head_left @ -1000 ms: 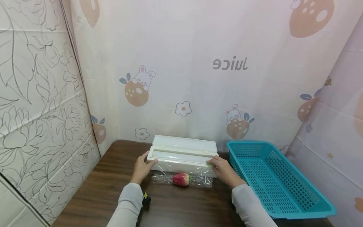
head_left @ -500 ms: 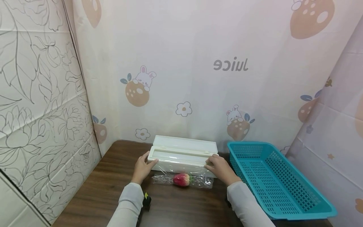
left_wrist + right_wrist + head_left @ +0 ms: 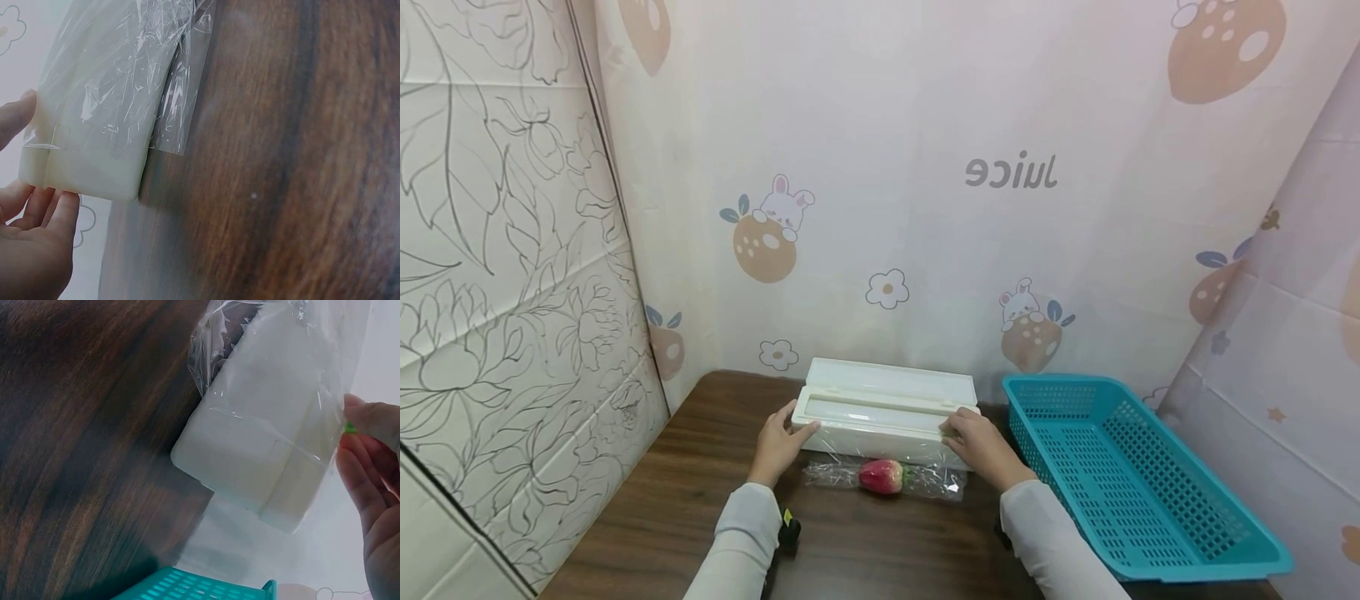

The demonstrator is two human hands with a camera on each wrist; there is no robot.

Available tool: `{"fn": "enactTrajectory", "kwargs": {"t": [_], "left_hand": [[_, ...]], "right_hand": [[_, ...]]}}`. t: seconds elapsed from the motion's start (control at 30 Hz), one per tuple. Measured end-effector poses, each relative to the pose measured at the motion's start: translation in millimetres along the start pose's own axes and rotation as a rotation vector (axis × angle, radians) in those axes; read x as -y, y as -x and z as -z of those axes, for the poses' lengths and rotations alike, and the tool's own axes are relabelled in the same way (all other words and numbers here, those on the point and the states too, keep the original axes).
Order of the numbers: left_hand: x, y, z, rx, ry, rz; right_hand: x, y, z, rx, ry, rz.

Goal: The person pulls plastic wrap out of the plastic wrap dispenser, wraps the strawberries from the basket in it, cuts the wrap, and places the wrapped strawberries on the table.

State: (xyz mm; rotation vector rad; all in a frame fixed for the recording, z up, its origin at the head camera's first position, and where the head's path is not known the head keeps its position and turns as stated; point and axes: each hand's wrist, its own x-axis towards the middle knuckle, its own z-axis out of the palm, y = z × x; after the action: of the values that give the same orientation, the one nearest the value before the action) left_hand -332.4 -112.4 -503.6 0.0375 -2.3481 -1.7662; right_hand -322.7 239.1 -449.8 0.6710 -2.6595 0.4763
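Stretching lengthwise between our left hand (image 3: 777, 446) and our right hand (image 3: 981, 447), the white box (image 3: 880, 430) had its left end gripped by that left hand! Down its front we saw clear film (image 3: 934, 481), reaching a red fruit (image 3: 876, 476) midway between the hands, on our side. Our right, nearer the green piece (image 3: 349, 427), pinched it.
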Motion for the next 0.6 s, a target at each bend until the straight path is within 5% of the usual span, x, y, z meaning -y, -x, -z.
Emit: {"fn": "enactTrajectory", "kwargs": {"t": [0.6], "left_hand": [[2.0, -2.5, -0.4, 0.007, 0.01, 0.001]], "right_hand": [[-0.7, -7.7, 0.5, 0.087, -0.018, 0.187]]}}
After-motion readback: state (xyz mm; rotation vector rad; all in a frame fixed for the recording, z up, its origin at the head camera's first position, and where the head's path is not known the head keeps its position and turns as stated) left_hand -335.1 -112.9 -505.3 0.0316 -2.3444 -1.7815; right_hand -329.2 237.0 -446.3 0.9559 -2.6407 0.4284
